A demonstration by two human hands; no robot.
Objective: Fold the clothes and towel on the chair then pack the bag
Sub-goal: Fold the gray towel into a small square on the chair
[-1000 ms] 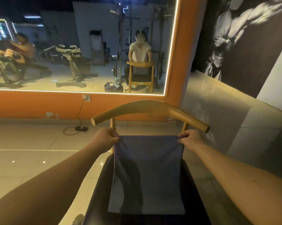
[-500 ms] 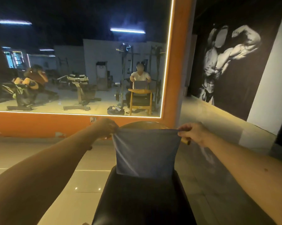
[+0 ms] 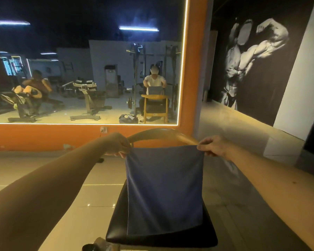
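Pinched the upper left corner of the blue towel (image 3: 164, 192) between thumb and curled fingers of the left hand (image 3: 119, 144); pinched the upper right corner in the same way with the right hand (image 3: 214, 145); stretched both bare arms forward, hands well apart, with the towel's top edge drawn straight between them. Hung the towel as a flat upright sheet just in front of the curved wooden back of the chair (image 3: 161, 134); rested its lower edge on the black padded seat (image 3: 120, 223), with the lower right corner bent along the cushion. Faced an orange wall (image 3: 44, 136) bearing a large mirror (image 3: 80, 42) edged with a strip of light; stood over pale glossy floor tiles (image 3: 91, 196). Showed in the mirror the same chair and raised towel, a person (image 3: 154, 81) in a white top behind them, a dark bag (image 3: 127, 119) on the floor just beside the reflected chair's leg, and gym machines (image 3: 87, 98) further back. Carried, on the wall to the right, a black-and-white mural (image 3: 252, 60) of a flexing figure. Cut off a dark rounded object (image 3: 96, 245) at the bottom edge, near the seat's front left corner; could not tell its kind.
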